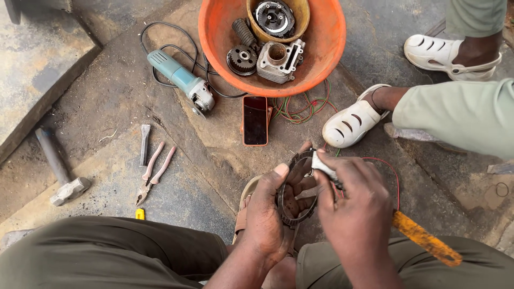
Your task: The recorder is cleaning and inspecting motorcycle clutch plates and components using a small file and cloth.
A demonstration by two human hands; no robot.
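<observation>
My left hand [270, 214] grips a dark round metal ring part [293, 187], thumb up on its rim, holding it upright over my knees. My right hand [356, 206] is closed around a tool with a worn yellow handle [425, 239]; its pale metal tip [323, 165] rests against the ring's upper right edge. A thin red wire [390, 170] loops from behind my right hand. The ring's lower part is hidden by my fingers.
An orange basin [332, 43] holds engine parts and a tan bowl. A teal angle grinder [181, 80], a phone [255, 120], a chisel [145, 142], pliers [152, 174] and a hammer [60, 168] lie on the ground. Another person's feet in white clogs [356, 123] stand at right.
</observation>
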